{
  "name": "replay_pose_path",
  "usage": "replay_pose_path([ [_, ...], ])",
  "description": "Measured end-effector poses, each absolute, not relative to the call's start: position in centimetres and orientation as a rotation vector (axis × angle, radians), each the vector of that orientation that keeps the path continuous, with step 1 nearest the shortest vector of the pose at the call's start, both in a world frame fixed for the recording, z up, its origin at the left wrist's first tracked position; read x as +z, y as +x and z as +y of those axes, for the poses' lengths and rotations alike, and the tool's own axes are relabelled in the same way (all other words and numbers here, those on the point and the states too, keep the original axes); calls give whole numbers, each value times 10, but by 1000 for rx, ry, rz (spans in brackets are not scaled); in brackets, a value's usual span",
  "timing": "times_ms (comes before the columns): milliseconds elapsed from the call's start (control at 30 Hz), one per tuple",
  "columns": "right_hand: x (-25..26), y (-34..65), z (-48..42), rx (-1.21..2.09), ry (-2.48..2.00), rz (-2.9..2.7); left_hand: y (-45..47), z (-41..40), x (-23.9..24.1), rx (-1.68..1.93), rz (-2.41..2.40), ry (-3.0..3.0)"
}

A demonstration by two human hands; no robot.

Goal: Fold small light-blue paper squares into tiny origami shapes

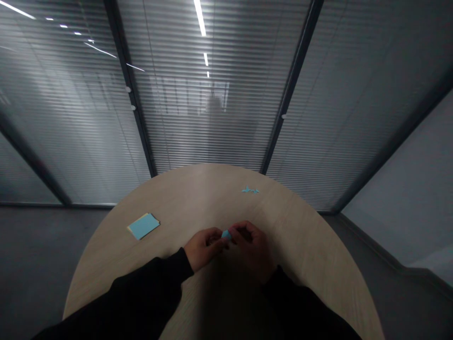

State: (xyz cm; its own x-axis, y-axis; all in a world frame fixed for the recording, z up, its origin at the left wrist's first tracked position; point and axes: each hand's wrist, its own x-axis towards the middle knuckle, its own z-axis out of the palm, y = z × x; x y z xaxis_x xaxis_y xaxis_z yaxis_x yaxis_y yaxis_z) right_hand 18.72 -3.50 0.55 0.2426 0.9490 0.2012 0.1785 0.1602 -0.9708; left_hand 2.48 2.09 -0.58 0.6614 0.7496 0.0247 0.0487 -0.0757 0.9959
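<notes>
Between my two hands is a small folded piece of blue paper point(226, 234), partly covered by fingers. My left hand point(206, 246) pinches its left side with thumb and fingers. From the right, my right hand point(253, 248) closes its fingertips on the other edge. Both hands are just above the near middle of the round wooden table. Farther back lie small folded blue paper pieces point(250, 190) with pointed tips, side by side. A stack of paper sheets point(144, 226) rests to the left, a blue one on top and a yellowish edge showing beneath.
The round table point(198, 198) has its curved far edge close to a glass partition with blinds point(212, 137). Dark frame posts point(290, 85) divide the glass. Grey floor point(35, 250) shows on both sides of the table, and a pale wall point(406, 203) stands at the right.
</notes>
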Motion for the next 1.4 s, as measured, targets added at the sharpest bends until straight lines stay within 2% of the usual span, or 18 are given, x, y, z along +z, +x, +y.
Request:
replay_pose_path([
  [367, 14, 179, -39, 974, -1294, -1183, 21, 26, -7, 537, 584, 1434],
  [567, 12, 179, -35, 1048, -1205, -1108, 22, 27, -9, 596, 553, 1495],
  [1000, 13, 180, -37, 967, -1260, -1154, 23, 25, -13, 667, 592, 1475],
  [1200, 13, 182, -37, 899, -1272, -1139, 18, 23, 1, 529, 631, 1506],
  [1400, 11, 187, -35, 823, -1294, -1132, 19, 24, -11, 544, 611, 1559],
])
